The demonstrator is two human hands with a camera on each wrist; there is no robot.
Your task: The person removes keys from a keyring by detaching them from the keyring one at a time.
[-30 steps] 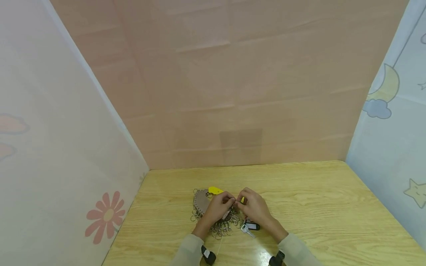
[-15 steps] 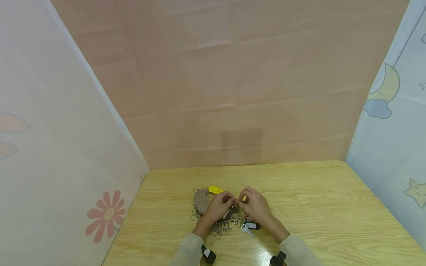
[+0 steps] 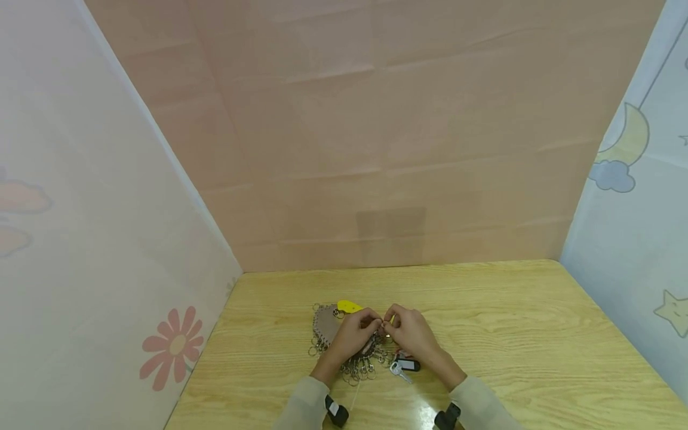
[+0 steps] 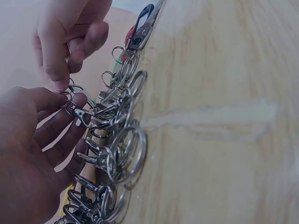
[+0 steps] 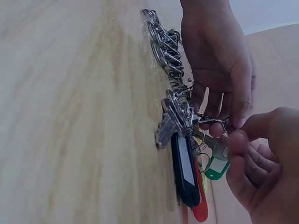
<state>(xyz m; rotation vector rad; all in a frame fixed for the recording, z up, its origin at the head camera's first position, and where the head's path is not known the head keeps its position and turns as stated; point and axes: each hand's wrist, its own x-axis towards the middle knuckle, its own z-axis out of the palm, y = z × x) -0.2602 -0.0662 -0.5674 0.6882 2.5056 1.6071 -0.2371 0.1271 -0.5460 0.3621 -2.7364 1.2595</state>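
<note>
Both hands meet over a bunch of metal clasps and rings beside a grey-brown piece (image 3: 326, 324). The left hand (image 3: 350, 337) pinches a small ring with a swivel clasp (image 4: 80, 113) between thumb and forefinger. Against that same ring lie the thumb and forefinger of the right hand (image 3: 414, 334), pinched at its edge. In the right wrist view a green tag (image 5: 217, 168) with a key hangs just under the fingertips, and a black tag (image 5: 185, 170), a red tag (image 5: 200, 196) and silver keys (image 5: 167, 128) lie alongside. How the ring joins the green tag is hidden.
A yellow tag (image 3: 349, 306) lies behind the left hand, and another bit of yellow shows by the right fingers. The wooden table (image 3: 516, 334) is bounded by a brown backdrop (image 3: 398, 137) and patterned side sheets. Black cameras sit on both wrists.
The right fingertips have shifted slightly left, closer to the left ones. The left hand stays nearly in place, and the tags and keys on the table lie as before.
</note>
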